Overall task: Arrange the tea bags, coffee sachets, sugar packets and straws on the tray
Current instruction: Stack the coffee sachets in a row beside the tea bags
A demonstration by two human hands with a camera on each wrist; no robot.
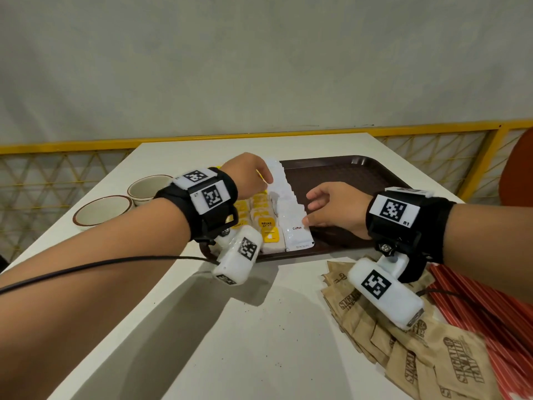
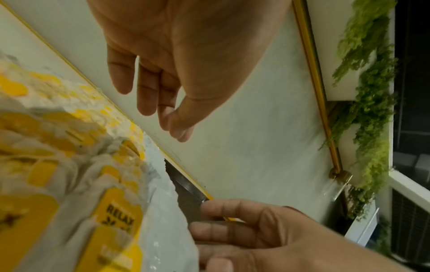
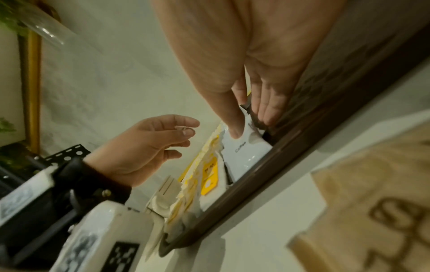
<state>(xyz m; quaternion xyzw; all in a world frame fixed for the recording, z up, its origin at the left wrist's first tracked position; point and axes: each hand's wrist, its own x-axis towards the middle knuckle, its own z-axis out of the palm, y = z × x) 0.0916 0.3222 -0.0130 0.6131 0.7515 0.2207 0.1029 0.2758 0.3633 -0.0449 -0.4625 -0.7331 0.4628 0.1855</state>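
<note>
Where a yellow rail (image 1: 202, 139) edges the white table (image 1: 259, 327), brown tray (image 1: 360, 174) (half filled); left hand (image 1: 248, 174) loose; right hand (image 1: 337, 209) touching coffee sachets (image 1: 291, 215).

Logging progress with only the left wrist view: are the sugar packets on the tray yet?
Observer: No. The brown paper sugar packets lie fanned on the white table, in front of the dark brown plastic tray.
Operator: And the straws?
Observer: The red striped straws lie on the table too, right of the sugar packets.
Operator: What is the right hand's thumb doing?
Observer: The right hand has its thumb on the front sachet of the white coffee sachets, the one printed "Coffee".
</note>
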